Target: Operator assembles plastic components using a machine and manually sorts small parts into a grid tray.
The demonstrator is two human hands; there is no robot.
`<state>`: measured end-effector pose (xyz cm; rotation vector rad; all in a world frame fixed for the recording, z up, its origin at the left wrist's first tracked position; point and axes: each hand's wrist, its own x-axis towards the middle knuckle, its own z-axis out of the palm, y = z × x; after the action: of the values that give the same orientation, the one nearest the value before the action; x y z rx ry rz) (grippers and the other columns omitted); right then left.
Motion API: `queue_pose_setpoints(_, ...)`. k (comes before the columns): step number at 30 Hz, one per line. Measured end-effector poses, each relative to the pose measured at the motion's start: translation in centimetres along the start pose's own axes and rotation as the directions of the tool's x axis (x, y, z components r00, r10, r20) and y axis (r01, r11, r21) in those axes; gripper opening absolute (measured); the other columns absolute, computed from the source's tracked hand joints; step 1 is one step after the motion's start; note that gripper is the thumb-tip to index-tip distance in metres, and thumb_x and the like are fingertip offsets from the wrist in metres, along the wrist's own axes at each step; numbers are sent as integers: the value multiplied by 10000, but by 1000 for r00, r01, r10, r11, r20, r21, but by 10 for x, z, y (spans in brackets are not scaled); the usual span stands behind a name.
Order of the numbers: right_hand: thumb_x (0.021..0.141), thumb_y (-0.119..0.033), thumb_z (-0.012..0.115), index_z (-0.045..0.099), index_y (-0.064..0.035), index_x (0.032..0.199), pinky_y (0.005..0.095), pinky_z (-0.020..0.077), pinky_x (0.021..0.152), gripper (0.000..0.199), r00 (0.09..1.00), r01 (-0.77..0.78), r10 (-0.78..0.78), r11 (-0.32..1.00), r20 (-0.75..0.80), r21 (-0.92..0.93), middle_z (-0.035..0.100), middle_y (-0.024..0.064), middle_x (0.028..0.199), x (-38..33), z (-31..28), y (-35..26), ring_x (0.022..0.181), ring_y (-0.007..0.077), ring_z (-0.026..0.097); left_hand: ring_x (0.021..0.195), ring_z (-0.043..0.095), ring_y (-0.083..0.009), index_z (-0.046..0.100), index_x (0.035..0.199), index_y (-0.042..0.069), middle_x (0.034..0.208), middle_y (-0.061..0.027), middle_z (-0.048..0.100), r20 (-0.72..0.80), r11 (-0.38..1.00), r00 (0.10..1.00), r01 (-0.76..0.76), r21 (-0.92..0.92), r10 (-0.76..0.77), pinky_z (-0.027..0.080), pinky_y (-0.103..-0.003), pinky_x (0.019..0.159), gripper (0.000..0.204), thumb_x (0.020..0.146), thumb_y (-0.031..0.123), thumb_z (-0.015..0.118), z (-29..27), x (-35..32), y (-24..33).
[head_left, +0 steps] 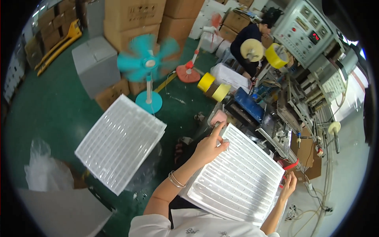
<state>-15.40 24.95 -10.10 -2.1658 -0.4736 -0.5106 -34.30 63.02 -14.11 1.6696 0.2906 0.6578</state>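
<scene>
A white ribbed plastic tray (pixel 237 175), with rows of small clear pieces in its grooves, lies tilted in front of my body. My left hand (pixel 209 148) is at its far left corner, thumb and index finger bent around a small pale piece too small to name. Two thin bangles are on that wrist. By the tray's right edge is my right hand (pixel 290 183), its fingers curled next to small red parts; what they hold, if anything, is hidden. A second white ribbed tray (pixel 122 142) stands apart on the left, topping what looks like a stack.
A turquoise fan (pixel 149 63) spins beyond the left tray. Machinery with a blue block (pixel 249 104) and yellow tape rolls (pixel 213 87) runs along the right, below a control panel (pixel 302 31). Another person (pixel 248 39) sits at the back. Cartons (pixel 134 15) are stacked behind the fan.
</scene>
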Motion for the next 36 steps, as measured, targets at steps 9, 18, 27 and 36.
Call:
queue_pose_setpoints(9,969,-419,413,621,-42,966,240,428,653,431,937,-311,334,932,-107,185,581,18,829,-18,-28,40,763,100,539,669,581,-253,260,1394,103,820,-116,581,164,997,983,76,18,-78,452,-341,633,685,818,253,598,43,35,-3)
queue_pose_setpoints(18,965,-409,418,611,-75,984,257,439,658,386,927,-342,358,929,-111,143,606,13,915,-23,-34,65,809,116,553,712,607,-388,125,1439,92,748,-209,618,42,959,999,-25,281,14,466,-457,636,840,762,283,585,47,116,11)
queue_pose_setpoints(27,963,-394,428,605,-70,1018,248,451,643,373,896,-403,419,906,-148,128,607,21,991,-40,-53,73,822,116,569,791,626,-413,26,1451,69,844,-252,645,-112,853,994,73,517,-18,480,-471,711,945,736,320,590,18,221,29)
queue_pose_setpoints(36,947,-438,433,577,-97,1121,243,441,649,409,866,-458,471,882,-167,110,586,-3,1073,-54,-61,73,815,102,553,861,631,-394,88,1448,58,928,-248,644,-56,828,996,87,554,-67,480,-469,785,944,709,306,621,23,245,26)
